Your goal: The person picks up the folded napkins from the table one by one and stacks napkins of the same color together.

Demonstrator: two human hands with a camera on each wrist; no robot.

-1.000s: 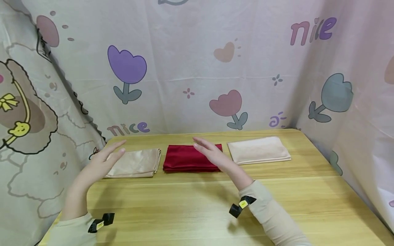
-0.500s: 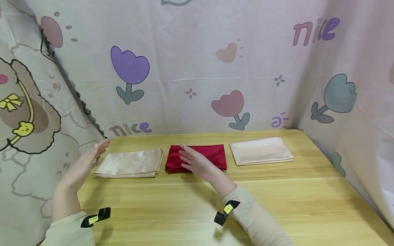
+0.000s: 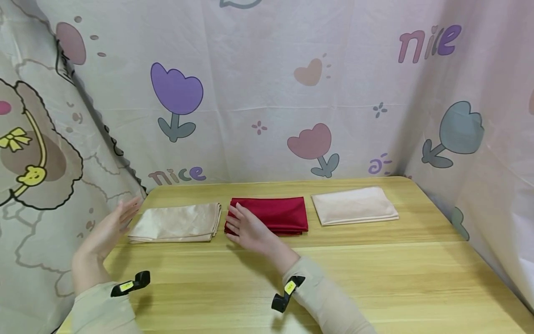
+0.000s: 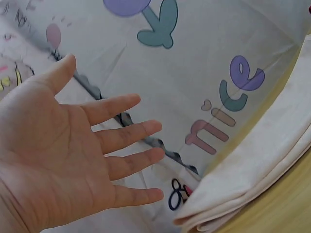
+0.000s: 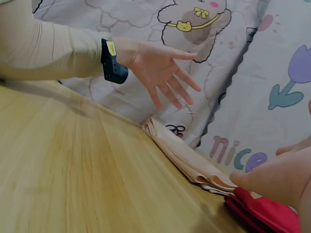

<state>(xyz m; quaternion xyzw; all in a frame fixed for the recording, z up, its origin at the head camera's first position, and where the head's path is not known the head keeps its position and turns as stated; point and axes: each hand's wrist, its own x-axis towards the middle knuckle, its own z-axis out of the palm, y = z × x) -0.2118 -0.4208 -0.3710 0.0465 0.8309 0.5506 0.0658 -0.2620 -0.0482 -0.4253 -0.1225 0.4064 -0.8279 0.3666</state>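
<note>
Three folded cloths lie in a row on the table: a cream satin cloth [image 3: 177, 222] on the left, a red one [image 3: 277, 214] in the middle and a pale pinkish cloth [image 3: 354, 205] on the right. My left hand [image 3: 102, 232] hovers beside the left end of the cream cloth, fingers spread and palm turned inward, as the left wrist view shows. In front of the left part of the red cloth hangs my right hand [image 3: 252, 232], fingers straight, holding nothing. Part of the red cloth is hidden behind it. Neither hand appears to touch a cloth.
A light wooden table [image 3: 400, 273] carries the cloths near its back edge. Behind it and at both sides hangs a printed curtain [image 3: 246, 69] with tulips and lettering. Each sleeve bears a black wrist camera [image 3: 288, 293].
My right hand has moved left, from the red cloth's right side to its left part. My left hand has shifted left, off the cream cloth's end. The cloths lie as before.
</note>
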